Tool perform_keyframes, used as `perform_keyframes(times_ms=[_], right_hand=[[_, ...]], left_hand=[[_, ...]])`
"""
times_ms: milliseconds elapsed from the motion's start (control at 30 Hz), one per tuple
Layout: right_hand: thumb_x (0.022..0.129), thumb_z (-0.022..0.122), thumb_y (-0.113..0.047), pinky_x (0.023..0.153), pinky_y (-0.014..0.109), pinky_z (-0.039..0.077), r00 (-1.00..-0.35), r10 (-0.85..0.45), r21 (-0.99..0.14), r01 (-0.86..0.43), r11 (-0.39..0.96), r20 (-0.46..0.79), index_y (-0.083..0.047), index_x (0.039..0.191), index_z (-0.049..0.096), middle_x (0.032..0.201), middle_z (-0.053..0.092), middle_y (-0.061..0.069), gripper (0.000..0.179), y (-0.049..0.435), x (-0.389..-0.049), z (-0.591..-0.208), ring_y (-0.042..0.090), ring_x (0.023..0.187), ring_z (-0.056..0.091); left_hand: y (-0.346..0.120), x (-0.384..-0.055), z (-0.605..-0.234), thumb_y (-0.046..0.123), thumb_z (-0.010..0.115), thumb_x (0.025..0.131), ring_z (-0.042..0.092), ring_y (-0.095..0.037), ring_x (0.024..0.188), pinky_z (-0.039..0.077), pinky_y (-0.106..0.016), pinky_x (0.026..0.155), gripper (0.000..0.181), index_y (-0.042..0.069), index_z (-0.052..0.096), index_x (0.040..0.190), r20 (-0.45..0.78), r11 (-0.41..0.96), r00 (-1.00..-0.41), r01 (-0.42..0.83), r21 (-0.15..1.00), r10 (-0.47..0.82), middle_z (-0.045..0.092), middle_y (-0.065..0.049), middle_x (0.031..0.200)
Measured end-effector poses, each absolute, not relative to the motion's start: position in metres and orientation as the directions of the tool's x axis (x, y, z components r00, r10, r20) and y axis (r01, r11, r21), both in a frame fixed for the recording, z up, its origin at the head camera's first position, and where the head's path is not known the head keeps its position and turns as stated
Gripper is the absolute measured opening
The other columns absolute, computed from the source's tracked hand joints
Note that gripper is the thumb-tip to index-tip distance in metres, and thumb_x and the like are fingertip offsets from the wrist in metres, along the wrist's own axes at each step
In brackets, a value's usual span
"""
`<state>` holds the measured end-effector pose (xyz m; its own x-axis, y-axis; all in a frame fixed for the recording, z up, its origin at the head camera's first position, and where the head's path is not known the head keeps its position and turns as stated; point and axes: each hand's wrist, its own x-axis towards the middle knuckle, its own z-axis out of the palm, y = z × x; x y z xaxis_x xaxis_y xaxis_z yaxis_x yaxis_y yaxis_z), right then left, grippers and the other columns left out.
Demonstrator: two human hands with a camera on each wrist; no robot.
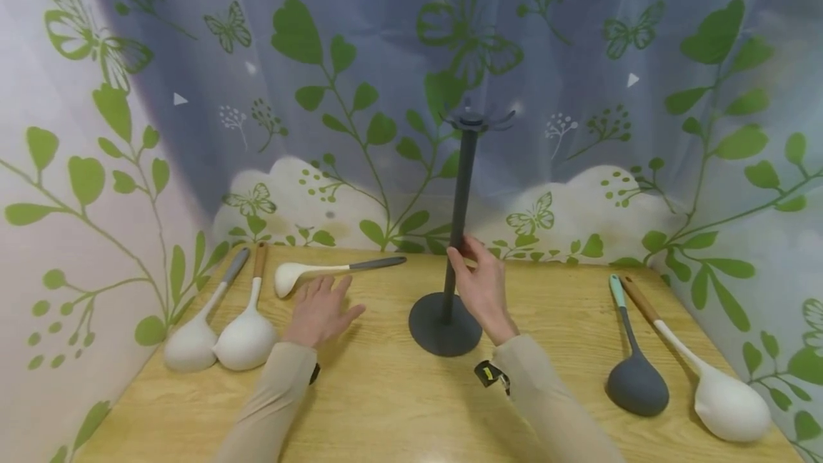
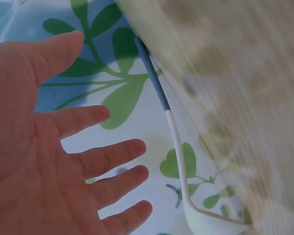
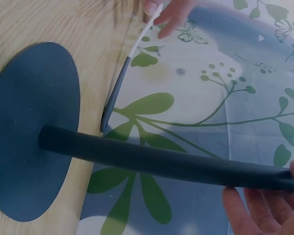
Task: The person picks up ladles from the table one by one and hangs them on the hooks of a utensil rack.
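A dark utensil stand [image 1: 461,191] with a round base and a ring of hooks on top stands upright in the middle of the table. My right hand [image 1: 482,288] grips its pole low down, thumb on one side and fingers on the other, as the right wrist view shows too. Over the table to the left, my left hand [image 1: 319,313] is spread with nothing in it. Just beyond its fingertips lies a small white ladle [image 1: 289,277] with a grey handle. The left wrist view shows that ladle [image 2: 179,156] beside the straight fingers.
At the left lie a white ladle [image 1: 193,343] with a grey handle and another [image 1: 246,338] with a wooden handle. To the right are a dark ladle [image 1: 638,383] with a mint handle tip and a white one [image 1: 731,402] with a wooden handle. A patterned curtain [image 1: 386,184] hangs behind.
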<state>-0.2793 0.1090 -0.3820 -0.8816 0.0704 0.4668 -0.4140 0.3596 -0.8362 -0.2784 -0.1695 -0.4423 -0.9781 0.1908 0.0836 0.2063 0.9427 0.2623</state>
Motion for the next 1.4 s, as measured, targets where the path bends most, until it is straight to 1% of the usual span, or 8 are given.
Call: perform_keyframes(times_ms=[233,467,633,800,1033,1167,1300,1400], right_hand=[[0.099,0.060,-0.030,0.089,0.038,0.057,-0.893,0.093,-0.856,-0.387,0.341,0.441,-0.013,0.127,0.066,0.117,0.069,0.008,0.033,0.113,-0.282,-0.389,0.023,0.111,0.065],[0.100,0.055,-0.039,0.090,0.039,0.056,-0.874,0.099,-0.840,-0.417,0.348,0.475,-0.015,0.125,0.067,0.119,0.068,0.006,0.036,0.117,-0.285,-0.390,0.022,0.113,0.064],[0.102,0.052,-0.037,0.089,0.041,0.056,-0.872,0.100,-0.838,-0.420,0.349,0.479,-0.014,0.126,0.067,0.121,0.068,0.007,0.036,0.120,-0.284,-0.387,0.022,0.112,0.063],[0.102,0.051,-0.039,0.089,0.042,0.056,-0.872,0.099,-0.840,-0.423,0.341,0.479,-0.015,0.127,0.066,0.122,0.067,0.006,0.037,0.122,-0.283,-0.388,0.021,0.112,0.063],[0.103,0.052,-0.031,0.088,0.043,0.056,-0.864,0.119,-0.842,-0.432,0.322,0.489,-0.011,0.125,0.067,0.119,0.069,0.011,0.033,0.120,-0.279,-0.372,0.026,0.109,0.065],[0.102,0.053,-0.033,0.082,0.034,0.055,-0.842,0.143,-0.828,-0.454,0.329,0.519,-0.014,0.122,0.069,0.115,0.070,0.007,0.032,0.125,-0.283,-0.370,0.022,0.105,0.066],[0.102,0.055,-0.028,0.078,0.022,0.052,-0.815,0.155,-0.809,-0.493,0.319,0.558,-0.012,0.121,0.069,0.115,0.070,0.009,0.029,0.130,-0.282,-0.361,0.021,0.104,0.066],[0.101,0.055,-0.030,0.077,0.016,0.052,-0.790,0.155,-0.785,-0.525,0.330,0.593,-0.013,0.120,0.069,0.114,0.071,0.007,0.029,0.132,-0.282,-0.352,0.019,0.102,0.066]], left_hand=[[-0.169,-0.291,-0.441,0.049,0.055,0.097,0.032,-0.049,0.140,0.022,-0.066,0.113,0.068,0.008,0.042,0.148,0.114,0.943,-0.979,0.195,0.270,0.170,0.042,-0.028,0.147],[-0.175,-0.312,-0.441,0.045,0.059,0.096,0.040,-0.049,0.133,0.029,-0.067,0.108,0.062,0.005,0.050,0.142,0.181,0.962,-0.975,0.164,0.219,0.125,0.050,-0.029,0.139],[-0.180,-0.321,-0.438,0.046,0.057,0.097,0.036,-0.048,0.137,0.025,-0.066,0.111,0.064,0.005,0.046,0.145,0.149,0.964,-0.986,0.115,0.239,0.081,0.046,-0.029,0.142],[-0.182,-0.323,-0.437,0.044,0.057,0.097,0.035,-0.048,0.136,0.024,-0.067,0.111,0.063,0.004,0.045,0.144,0.127,0.960,-0.988,0.117,0.254,0.087,0.046,-0.030,0.141],[-0.182,-0.326,-0.435,0.041,0.057,0.098,0.034,-0.048,0.137,0.022,-0.067,0.112,0.060,0.004,0.044,0.145,0.090,0.961,-0.994,0.087,0.261,0.066,0.044,-0.030,0.143],[-0.182,-0.329,-0.434,0.040,0.057,0.098,0.036,-0.048,0.135,0.023,-0.066,0.112,0.060,0.004,0.044,0.145,0.083,0.961,-0.994,0.091,0.261,0.071,0.044,-0.030,0.143],[-0.183,-0.333,-0.436,0.040,0.057,0.098,0.036,-0.048,0.135,0.025,-0.065,0.112,0.060,0.003,0.044,0.144,0.077,0.967,-0.994,0.091,0.239,0.074,0.044,-0.030,0.143],[-0.185,-0.336,-0.440,0.039,0.058,0.098,0.035,-0.049,0.136,0.024,-0.065,0.112,0.060,0.003,0.045,0.144,0.064,0.971,-0.995,0.086,0.222,0.073,0.044,-0.030,0.143]])
